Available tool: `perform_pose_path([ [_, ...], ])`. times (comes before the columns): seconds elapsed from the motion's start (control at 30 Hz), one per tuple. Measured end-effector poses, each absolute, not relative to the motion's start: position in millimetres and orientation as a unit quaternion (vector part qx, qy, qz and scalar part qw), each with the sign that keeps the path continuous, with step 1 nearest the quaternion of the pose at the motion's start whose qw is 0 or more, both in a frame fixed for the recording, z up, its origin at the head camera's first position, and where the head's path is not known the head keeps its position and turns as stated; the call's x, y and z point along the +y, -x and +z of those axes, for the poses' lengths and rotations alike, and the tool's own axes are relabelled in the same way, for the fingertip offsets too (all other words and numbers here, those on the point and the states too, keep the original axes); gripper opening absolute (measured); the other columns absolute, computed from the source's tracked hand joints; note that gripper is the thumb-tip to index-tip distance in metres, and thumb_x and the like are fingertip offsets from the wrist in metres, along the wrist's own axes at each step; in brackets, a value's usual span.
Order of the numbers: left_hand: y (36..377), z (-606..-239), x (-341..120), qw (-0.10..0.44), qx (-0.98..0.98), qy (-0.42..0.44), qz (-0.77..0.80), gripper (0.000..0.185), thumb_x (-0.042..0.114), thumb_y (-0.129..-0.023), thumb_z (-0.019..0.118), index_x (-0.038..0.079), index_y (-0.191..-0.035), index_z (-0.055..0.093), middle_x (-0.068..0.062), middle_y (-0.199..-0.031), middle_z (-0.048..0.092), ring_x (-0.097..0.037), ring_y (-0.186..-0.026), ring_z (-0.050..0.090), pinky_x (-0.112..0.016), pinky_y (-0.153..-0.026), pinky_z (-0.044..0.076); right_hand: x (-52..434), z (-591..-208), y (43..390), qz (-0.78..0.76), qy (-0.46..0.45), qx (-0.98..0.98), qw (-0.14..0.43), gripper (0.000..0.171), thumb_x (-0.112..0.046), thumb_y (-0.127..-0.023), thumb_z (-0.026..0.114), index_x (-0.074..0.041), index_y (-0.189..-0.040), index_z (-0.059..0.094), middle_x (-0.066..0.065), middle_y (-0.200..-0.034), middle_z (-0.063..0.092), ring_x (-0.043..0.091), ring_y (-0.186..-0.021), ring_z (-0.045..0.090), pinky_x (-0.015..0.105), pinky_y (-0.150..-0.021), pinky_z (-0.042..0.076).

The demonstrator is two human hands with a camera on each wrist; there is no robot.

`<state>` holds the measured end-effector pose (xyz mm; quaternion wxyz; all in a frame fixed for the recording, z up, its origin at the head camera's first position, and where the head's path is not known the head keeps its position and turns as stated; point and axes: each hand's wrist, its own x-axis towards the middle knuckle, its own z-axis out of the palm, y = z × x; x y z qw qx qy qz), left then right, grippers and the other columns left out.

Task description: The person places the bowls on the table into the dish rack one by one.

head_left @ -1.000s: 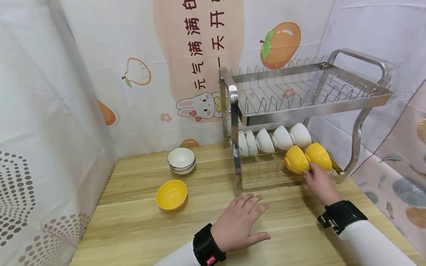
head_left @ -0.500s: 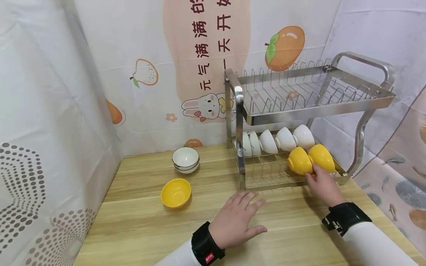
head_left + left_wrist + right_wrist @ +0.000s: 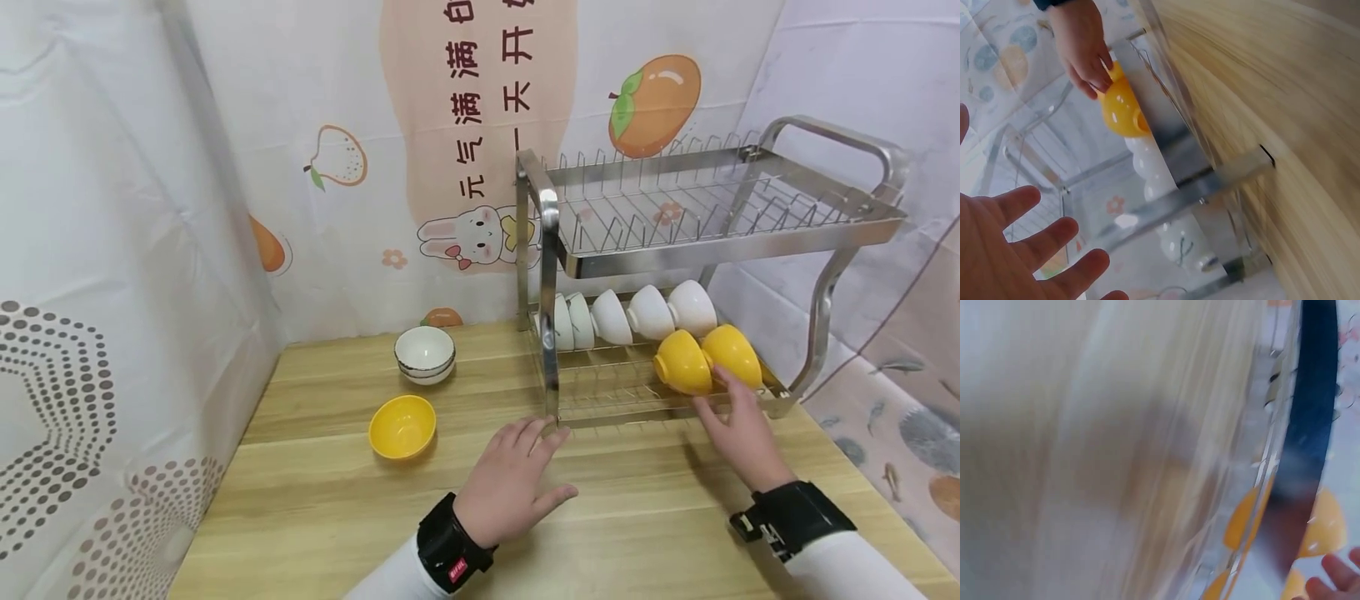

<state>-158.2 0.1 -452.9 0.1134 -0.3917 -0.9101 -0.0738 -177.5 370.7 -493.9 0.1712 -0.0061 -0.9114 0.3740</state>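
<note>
Head view: right hand point(image 3: 738, 429) is seen at two yellow ceramic bowls point(image 3: 707, 360) on the steel dish rack's point(image 3: 712, 250) lower shelf, straight fingertips touching, nothing gripped. Left hand point(image 3: 504, 492) lies spread on the wooden table point(image 3: 637, 533). Judged: seating step; release is called for next. Left wrist view alone shows fingertips against a bowl's rim.
</note>
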Motion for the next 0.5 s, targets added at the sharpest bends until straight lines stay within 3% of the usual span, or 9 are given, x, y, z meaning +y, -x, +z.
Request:
perform_pose_path([
  [0.23, 163.2, -457.1, -14.4, 0.093, -0.927, 0.349, -0.096, 0.071, 0.069, -0.097, 0.034, 0.022, -0.151, 0.039, -0.006, -0.153, 0.040, -0.026, -0.137, 0.041, -0.046, -0.112, 0.035, 339.4, -490.2, 147.6, 0.344, -0.034, -0.923, 0.168, 0.075, -0.026, -0.098, 0.062, 0.009, -0.151, 0.023, 0.037, -0.153, 0.019, 0.059, -0.138, 0.017, 0.075, -0.106, 0.014],
  [0.37, 171.5, -463.9, -29.5, 0.092, -0.938, 0.320, -0.096, 0.076, 0.069, -0.096, 0.037, 0.020, -0.153, 0.036, -0.008, -0.154, 0.038, -0.029, -0.137, 0.041, -0.049, -0.112, 0.035, 318.1, -490.0, 133.8, 0.320, -0.066, -0.931, 0.163, 0.081, -0.029, -0.093, 0.070, 0.006, -0.151, 0.027, 0.034, -0.154, 0.021, 0.058, -0.138, 0.019, 0.075, -0.106, 0.015],
  [0.5, 180.8, -470.0, -52.4, 0.098, -0.951, 0.271, -0.111, 0.076, 0.064, -0.094, 0.050, 0.016, -0.152, 0.039, -0.012, -0.152, 0.040, -0.032, -0.136, 0.042, -0.053, -0.111, 0.034, 302.7, -494.5, 125.0, 0.279, -0.105, -0.937, 0.182, 0.080, -0.031, -0.085, 0.078, 0.005, -0.146, 0.038, 0.032, -0.150, 0.032, 0.054, -0.136, 0.027, 0.062, -0.116, 0.008],
])
